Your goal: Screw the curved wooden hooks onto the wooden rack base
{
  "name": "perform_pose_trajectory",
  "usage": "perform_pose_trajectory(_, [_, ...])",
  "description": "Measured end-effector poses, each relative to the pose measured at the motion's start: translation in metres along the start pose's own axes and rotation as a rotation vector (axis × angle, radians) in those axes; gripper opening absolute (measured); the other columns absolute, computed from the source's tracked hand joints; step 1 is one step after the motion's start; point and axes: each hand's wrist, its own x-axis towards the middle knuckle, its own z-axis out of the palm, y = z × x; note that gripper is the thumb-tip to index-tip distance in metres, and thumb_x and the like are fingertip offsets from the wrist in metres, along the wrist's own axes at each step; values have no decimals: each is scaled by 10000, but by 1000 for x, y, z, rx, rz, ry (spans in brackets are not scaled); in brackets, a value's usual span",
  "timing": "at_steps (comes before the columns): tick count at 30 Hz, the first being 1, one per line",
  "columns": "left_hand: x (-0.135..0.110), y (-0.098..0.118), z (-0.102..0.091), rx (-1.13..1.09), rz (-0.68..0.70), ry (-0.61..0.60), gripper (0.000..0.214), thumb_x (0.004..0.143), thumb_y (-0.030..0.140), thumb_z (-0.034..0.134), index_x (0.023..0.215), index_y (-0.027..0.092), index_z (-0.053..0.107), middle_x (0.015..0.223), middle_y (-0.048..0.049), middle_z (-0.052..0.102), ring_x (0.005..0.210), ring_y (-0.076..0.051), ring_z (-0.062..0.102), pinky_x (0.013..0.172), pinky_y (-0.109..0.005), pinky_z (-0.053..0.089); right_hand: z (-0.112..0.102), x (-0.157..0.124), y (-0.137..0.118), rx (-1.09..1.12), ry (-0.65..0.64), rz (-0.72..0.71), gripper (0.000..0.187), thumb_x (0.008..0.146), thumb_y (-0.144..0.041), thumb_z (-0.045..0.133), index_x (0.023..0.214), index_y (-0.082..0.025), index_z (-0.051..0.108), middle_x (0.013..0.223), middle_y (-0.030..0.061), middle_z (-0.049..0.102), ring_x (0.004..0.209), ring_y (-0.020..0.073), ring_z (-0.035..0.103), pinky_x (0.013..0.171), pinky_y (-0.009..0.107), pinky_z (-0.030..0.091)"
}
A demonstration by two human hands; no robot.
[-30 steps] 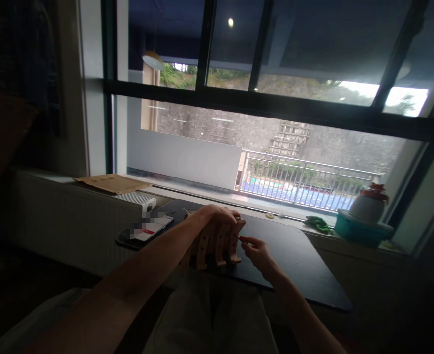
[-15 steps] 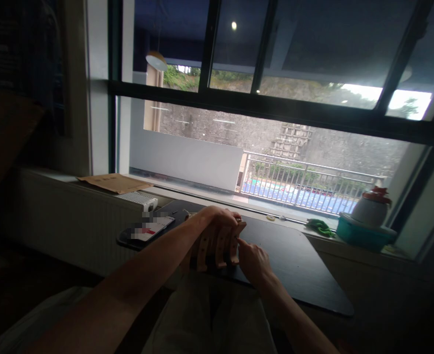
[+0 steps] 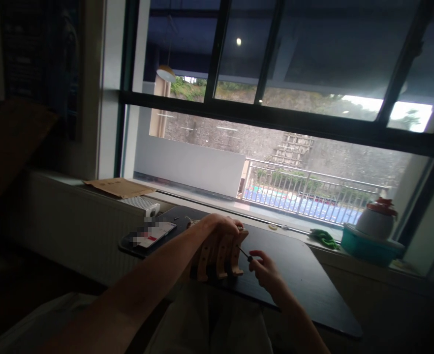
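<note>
A wooden assembly (image 3: 220, 255) with several curved, holed uprights stands at the near side of the dark table. My left hand (image 3: 226, 225) reaches across its top, fingers closed over the upper end of the rightmost upright. To the right, my right hand (image 3: 266, 273) is wrapped round the dark handle of a screwdriver (image 3: 245, 253). The screwdriver's thin shaft points up and left, its tip at the side of the rightmost upright. Whether the tip sits in a hole is too small to tell.
The black table (image 3: 294, 265) stands below the window. A printed sheet (image 3: 158, 235) lies at its left. Along the sill are a brown envelope (image 3: 119, 187), a green cloth (image 3: 324, 238), and a teal tub (image 3: 370, 244) with a white jug (image 3: 375, 220) on it.
My right hand has drawn back right and down from the wooden upright, and the screwdriver's shaft now shows between them. My left hand keeps its hold. The whole view has shifted slightly.
</note>
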Motion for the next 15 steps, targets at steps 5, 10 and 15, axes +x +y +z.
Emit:
perform_pose_trajectory(5, [2,1,0,-18,-9,9,339,897,288,555,1213,173,506,1227,-87,532,1021,-241,574,831,-438,504,-19,-19,8,80,58,-54,472,779,-438,446,1092,-106,567,799,88,681,445,122,513,376,250,379])
perform_pose_trajectory(10, [3,1,1,-6,-13,10,340,897,287,555,1214,175,504,1228,-88,530,1016,-238,575,824,-435,507,-15,-28,4,-17,227,-115,392,750,-505,530,898,-155,628,681,60,649,581,174,570,547,286,437])
perform_pose_trajectory(15, [6,-4,1,-4,17,-3,347,895,287,559,1218,175,501,1225,-87,530,1011,-240,577,817,-433,511,0,-31,-4,-80,277,-160,362,776,-499,519,939,-186,597,792,76,676,679,204,606,606,293,445])
